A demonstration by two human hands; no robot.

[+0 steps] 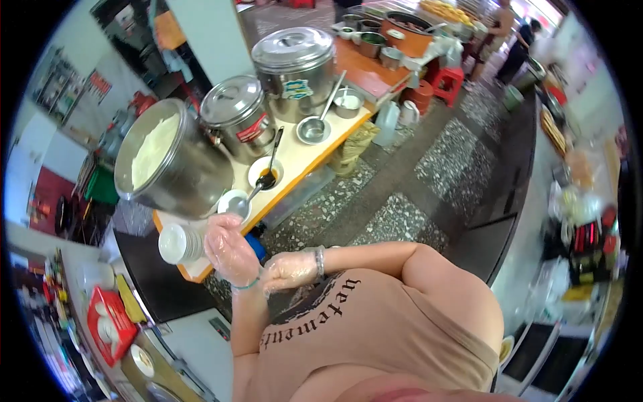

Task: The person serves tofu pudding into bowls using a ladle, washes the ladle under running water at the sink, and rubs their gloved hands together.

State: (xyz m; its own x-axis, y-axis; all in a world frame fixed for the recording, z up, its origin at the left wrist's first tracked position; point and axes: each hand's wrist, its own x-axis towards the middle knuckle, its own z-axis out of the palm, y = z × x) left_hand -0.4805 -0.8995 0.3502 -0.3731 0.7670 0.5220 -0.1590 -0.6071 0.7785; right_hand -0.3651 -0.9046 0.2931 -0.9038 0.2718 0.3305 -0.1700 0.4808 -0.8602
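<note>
My left hand (231,251), in a clear plastic glove with a teal band at the wrist, is raised with its fingers slightly bent and nothing visible in them. Against that wrist is my right hand (291,271), also gloved, its fingers closed; what they pinch is too small to make out. Just beyond my left fingertips are a white bowl (229,198) and a metal ladle (238,205). A stack of white bowls (179,242) is at the left. Farther along the table, another white bowl (256,169) holds dark sauce and a black spoon (267,179).
A large open metal pot (201,171) with white contents and two lidded pots (234,100) (295,60) line the orange-edged table (295,167). A red stool (449,82) and people (522,47) are far back. A counter (529,221) runs along the right.
</note>
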